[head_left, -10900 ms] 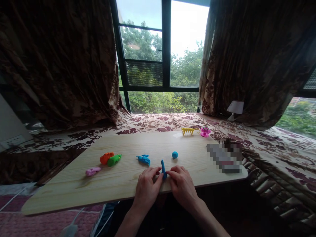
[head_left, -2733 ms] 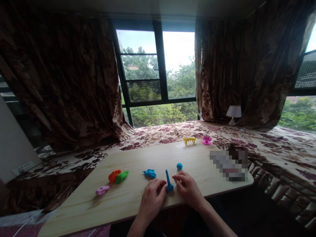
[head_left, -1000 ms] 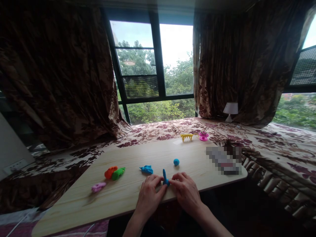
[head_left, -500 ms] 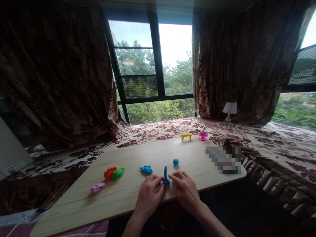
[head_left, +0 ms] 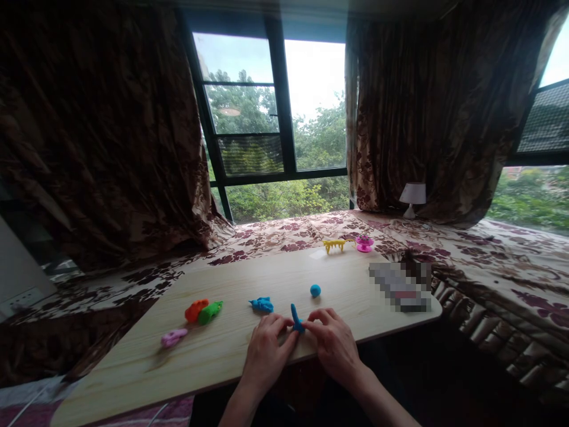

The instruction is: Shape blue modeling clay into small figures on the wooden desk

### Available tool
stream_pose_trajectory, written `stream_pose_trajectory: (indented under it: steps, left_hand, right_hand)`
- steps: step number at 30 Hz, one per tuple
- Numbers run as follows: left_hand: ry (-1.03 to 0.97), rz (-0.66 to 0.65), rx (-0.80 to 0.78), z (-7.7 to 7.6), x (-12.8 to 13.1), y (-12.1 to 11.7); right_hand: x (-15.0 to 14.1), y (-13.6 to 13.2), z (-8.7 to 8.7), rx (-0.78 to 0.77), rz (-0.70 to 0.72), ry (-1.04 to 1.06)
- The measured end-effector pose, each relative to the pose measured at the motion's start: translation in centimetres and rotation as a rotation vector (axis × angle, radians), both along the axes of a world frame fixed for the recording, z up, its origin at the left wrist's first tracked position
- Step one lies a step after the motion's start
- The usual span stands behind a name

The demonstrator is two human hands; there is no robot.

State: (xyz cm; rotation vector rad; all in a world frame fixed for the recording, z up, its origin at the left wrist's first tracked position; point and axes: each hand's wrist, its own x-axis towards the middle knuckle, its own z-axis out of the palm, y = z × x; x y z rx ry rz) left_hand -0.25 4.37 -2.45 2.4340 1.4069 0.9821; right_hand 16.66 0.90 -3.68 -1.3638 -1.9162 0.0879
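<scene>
A piece of blue modelling clay (head_left: 297,320) stands near the front edge of the pale wooden board (head_left: 249,350). It has a wide base and a thin stalk that leans slightly left. My left hand (head_left: 269,347) is closed, thumb and fingertips pinching the base from the left. From the other side, the fingertips of my right hand (head_left: 333,341) press on the base. Beyond my hands lie a blue clay ball (head_left: 315,290) and a lumpy blue clay shape (head_left: 261,304) with a pointed end.
At left on the board are orange (head_left: 195,310), green (head_left: 210,312) and pink (head_left: 173,337) clay lumps. A yellow comb-like toy (head_left: 333,245) and a pink stand-like toy (head_left: 364,244) are at the back. A blurred-out flat object (head_left: 400,287) lies right; a white lamp (head_left: 413,198) stands beyond.
Half a second ago the stalk stood straight and my right fingers were off the clay; now they touch its base and the stalk leans left. Earlier, both hands were apart from it.
</scene>
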Motion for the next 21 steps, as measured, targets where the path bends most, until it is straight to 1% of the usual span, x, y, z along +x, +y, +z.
stream_pose_trajectory:
  steps: [3, 6, 9, 11, 13, 21]
  left_hand:
    - [0.036, -0.022, 0.007, 0.08, 0.05, -0.01]
    - [0.073, -0.058, 0.002, 0.23, 0.18, -0.11]
    - [0.061, -0.007, 0.010, 0.07, 0.40, -0.10]
    - [0.050, 0.046, 0.022, -0.18, 0.58, 0.00]
    - [0.048, 0.073, 0.028, -0.40, 0.75, 0.10]
    - [0.043, 0.051, 0.034, -0.38, 0.83, 0.17]
  right_hand:
    - [0.06, 0.06, 0.00, -0.006, 0.022, -0.004]
    - [0.14, 0.15, -0.08, -0.004, 0.016, 0.042]
    - [0.14, 0.10, -0.14, 0.003, 0.018, 0.063]
    - [0.07, 0.01, -0.13, 0.008, 0.026, 0.028]
    - [-0.01, -0.06, -0.07, 0.009, 0.020, -0.009]
    - [-0.13, 0.00, 0.13, -0.007, -0.023, -0.054]
